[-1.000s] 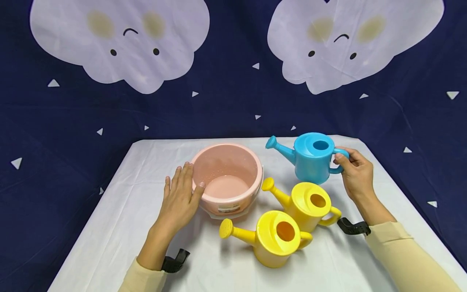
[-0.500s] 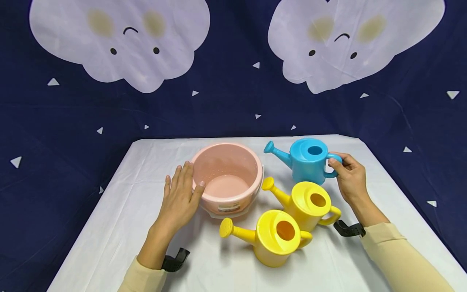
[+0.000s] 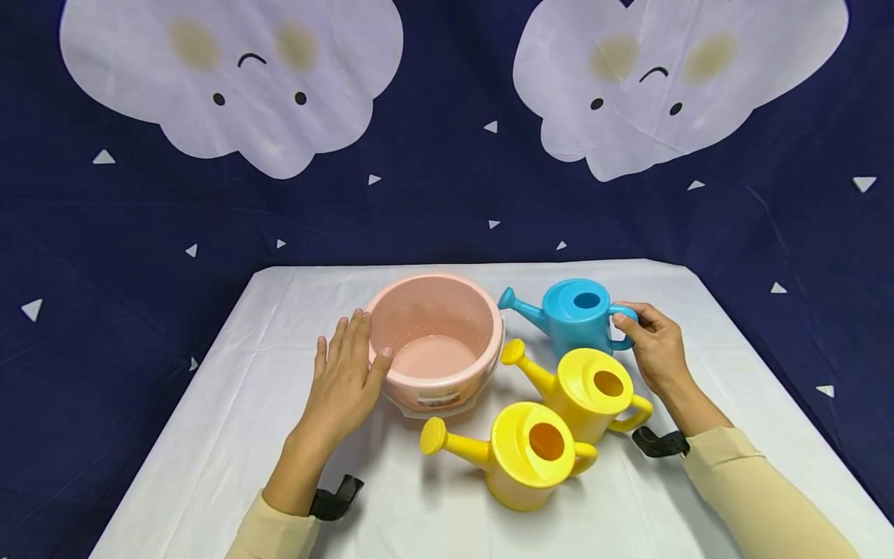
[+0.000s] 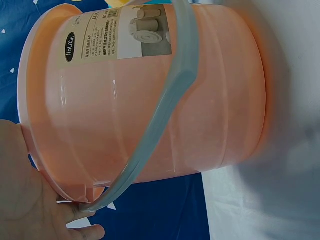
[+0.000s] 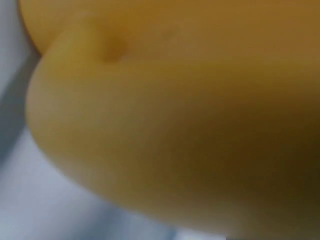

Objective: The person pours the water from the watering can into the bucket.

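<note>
My right hand (image 3: 660,345) grips the handle of a blue watering can (image 3: 578,320), thumb on top. The can is upright, its spout pointing left, with the sprinkler head close by the rim of a pink bucket (image 3: 434,383); whether they touch I cannot tell. Straight fingers of my left hand (image 3: 342,380) rest against the bucket's left rim. In the left wrist view that hand (image 4: 30,200) lies at the rim beside the grey bail handle (image 4: 155,120). A yellow watering can (image 3: 588,388) hides part of the blue can's base. Its blurred handle (image 5: 125,145) seemingly fills the right wrist view.
A second yellow watering can (image 3: 525,454) stands nearer the front, spout toward the left. All stand on a white-covered table (image 3: 230,435). Behind it hangs a dark blue cloth (image 3: 447,210) with clouds on it. The bucket carries a paper label (image 4: 120,35).
My right hand has moved the blue watering can left and toward me, lower in the view, bringing its spout to the bucket's right side. My left hand and the yellow cans stay put.
</note>
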Demonstrator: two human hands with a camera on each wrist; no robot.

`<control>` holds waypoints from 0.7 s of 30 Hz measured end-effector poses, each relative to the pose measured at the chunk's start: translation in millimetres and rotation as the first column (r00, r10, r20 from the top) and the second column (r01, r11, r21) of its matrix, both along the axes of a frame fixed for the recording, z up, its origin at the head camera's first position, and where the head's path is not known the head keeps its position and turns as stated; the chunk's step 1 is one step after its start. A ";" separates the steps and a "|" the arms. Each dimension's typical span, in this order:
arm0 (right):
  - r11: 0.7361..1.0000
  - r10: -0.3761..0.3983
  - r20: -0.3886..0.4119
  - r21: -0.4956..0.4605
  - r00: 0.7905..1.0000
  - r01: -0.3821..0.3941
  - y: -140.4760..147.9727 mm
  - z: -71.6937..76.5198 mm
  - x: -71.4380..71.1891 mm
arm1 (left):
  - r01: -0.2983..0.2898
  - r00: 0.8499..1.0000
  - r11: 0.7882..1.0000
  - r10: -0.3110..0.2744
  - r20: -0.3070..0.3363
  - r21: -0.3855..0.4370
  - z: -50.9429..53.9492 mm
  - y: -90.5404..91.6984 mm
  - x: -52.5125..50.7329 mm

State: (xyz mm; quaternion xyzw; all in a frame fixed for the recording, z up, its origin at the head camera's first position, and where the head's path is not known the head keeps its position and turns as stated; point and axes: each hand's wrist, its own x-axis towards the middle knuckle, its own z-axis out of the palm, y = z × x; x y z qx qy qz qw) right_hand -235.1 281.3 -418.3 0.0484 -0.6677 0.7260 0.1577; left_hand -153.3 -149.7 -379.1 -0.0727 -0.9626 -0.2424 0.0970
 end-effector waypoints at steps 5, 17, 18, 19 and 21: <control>0.999 0.009 0.015 0.040 1.000 -0.010 -2.1 -2.6 0.1 | -0.002 1.000 1.000 0.002 0.005 -0.004 0.0 0.0 0.0; 0.993 -0.008 0.078 0.118 0.997 -0.002 -5.4 -10.8 0.0 | -0.003 1.000 1.000 0.003 -0.003 0.002 0.4 0.5 0.4; 0.993 -0.008 0.082 0.116 0.997 -0.002 -5.8 -11.4 0.1 | -0.004 1.000 1.000 0.004 -0.006 0.002 0.3 0.4 0.4; 0.993 -0.009 0.088 0.115 0.996 -0.001 -6.1 -11.9 0.4 | -0.004 1.000 1.000 0.004 -0.006 0.002 0.1 0.4 0.5; 0.994 -0.010 0.096 0.110 0.995 -0.001 -6.4 -12.8 0.8 | -0.005 1.000 1.000 0.005 -0.007 0.003 -0.3 0.4 0.6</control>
